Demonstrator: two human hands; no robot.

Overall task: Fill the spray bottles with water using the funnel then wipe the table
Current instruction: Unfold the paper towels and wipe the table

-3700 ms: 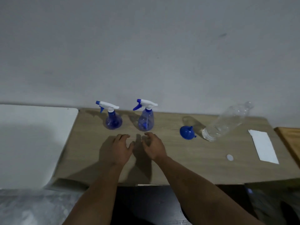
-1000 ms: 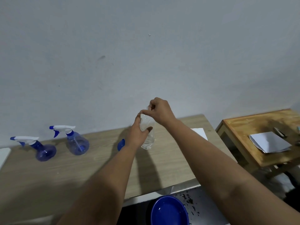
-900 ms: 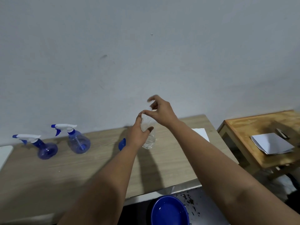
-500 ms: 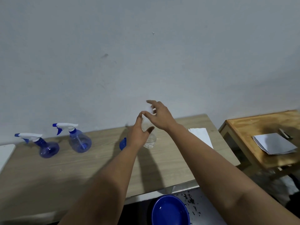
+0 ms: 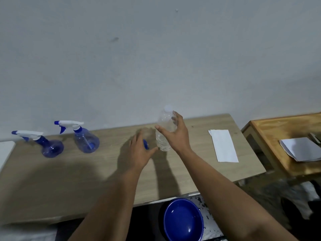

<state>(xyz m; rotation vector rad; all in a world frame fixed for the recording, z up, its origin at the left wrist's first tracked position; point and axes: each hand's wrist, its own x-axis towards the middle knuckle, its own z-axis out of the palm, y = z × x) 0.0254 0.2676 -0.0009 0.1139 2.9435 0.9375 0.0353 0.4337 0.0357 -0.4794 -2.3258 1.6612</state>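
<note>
On the light wooden table [image 5: 73, 180], a clear plastic water bottle with a white cap [image 5: 164, 131] is seen upright, loosely cupped by the right hand [image 5: 175, 134]; firm contact cannot be confirmed. The left hand [image 5: 139, 153] is held open, mostly hiding a small blue funnel [image 5: 145, 144]. Two blue spray bottles with white triggers [image 5: 86, 137] are placed at the far left, and a white folded cloth [image 5: 224, 147] at the right.

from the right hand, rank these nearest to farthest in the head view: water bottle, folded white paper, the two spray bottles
1. Water bottle: standing at the right hand, against its fingers.
2. Folded white paper: to the hand's right on the table.
3. Nearer spray bottle: off to the left.
4. Far spray bottle: leftmost, by the table's end.
</note>
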